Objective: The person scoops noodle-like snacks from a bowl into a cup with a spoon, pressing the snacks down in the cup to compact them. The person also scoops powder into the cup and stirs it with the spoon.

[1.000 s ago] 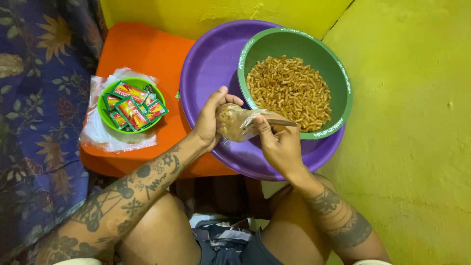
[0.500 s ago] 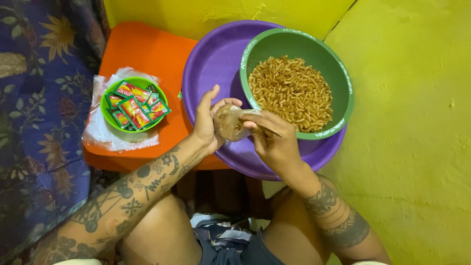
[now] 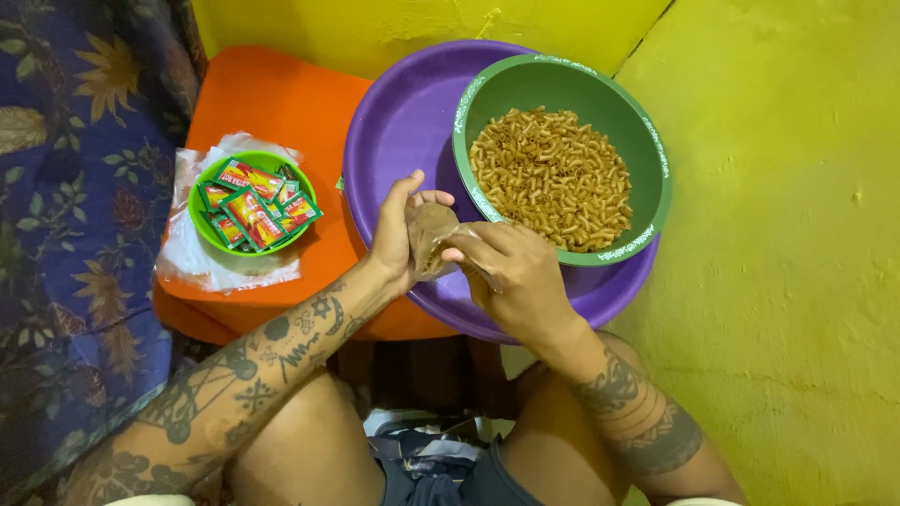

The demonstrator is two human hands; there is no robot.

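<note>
My left hand (image 3: 394, 234) and my right hand (image 3: 511, 276) both grip a small clear plastic bag (image 3: 433, 236) filled with brownish pasta, held over the near rim of a purple basin (image 3: 398, 112). The right hand's fingers pinch the bag's top and cover part of it. A green bowl (image 3: 562, 80) full of fried macaroni (image 3: 553, 178) sits inside the basin, just beyond my hands.
A small green bowl (image 3: 202, 225) of red and green sachets (image 3: 253, 208) rests on clear plastic bags (image 3: 220, 267) atop an orange stool (image 3: 272, 103). A floral blue cloth (image 3: 75, 187) hangs at left. Yellow wall and floor (image 3: 778, 234) lie behind and to the right.
Both hands shifted slightly nearer me with the bag. The right hand's fingers have closed further over the bag's top, hiding more of it.
</note>
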